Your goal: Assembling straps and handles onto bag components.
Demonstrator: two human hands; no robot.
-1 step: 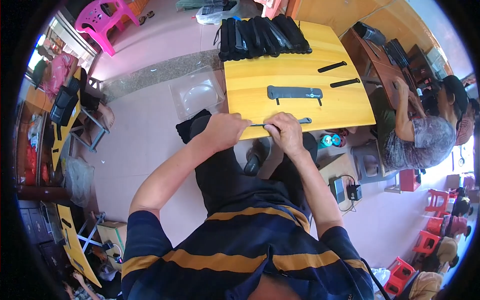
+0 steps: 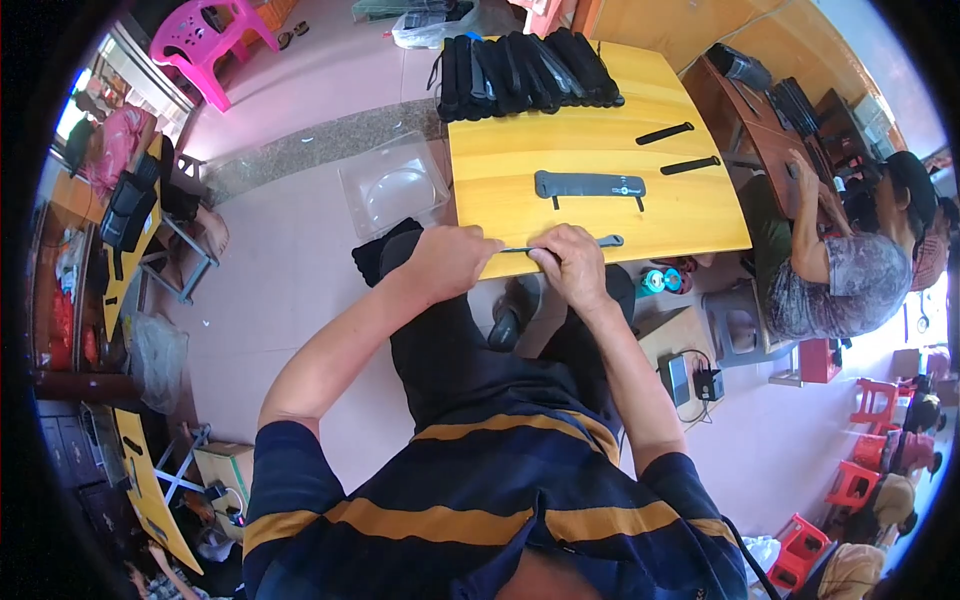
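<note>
At the near edge of the yellow table (image 2: 590,125), both hands hold one narrow dark strap (image 2: 611,241). Its grey slotted end sticks out to the right of my right hand (image 2: 570,264). My left hand (image 2: 455,262) is closed on the left part, fingers curled with the knuckles up. Between the two hands a short stretch of strap shows; my right thumb and fingers pinch it. Just beyond lies a flat dark grey pouch-like band (image 2: 590,186) with a printed patch and two small tabs. Two black straps (image 2: 665,133) lie farther right.
A row of black bundled pieces (image 2: 530,75) fills the table's far left. Left of the table sits a clear plastic tray (image 2: 395,187), with black fabric (image 2: 372,258) by my left knee. A seated co-worker (image 2: 845,270) works at the right. A teal-lidded bottle (image 2: 655,281) stands below the table edge.
</note>
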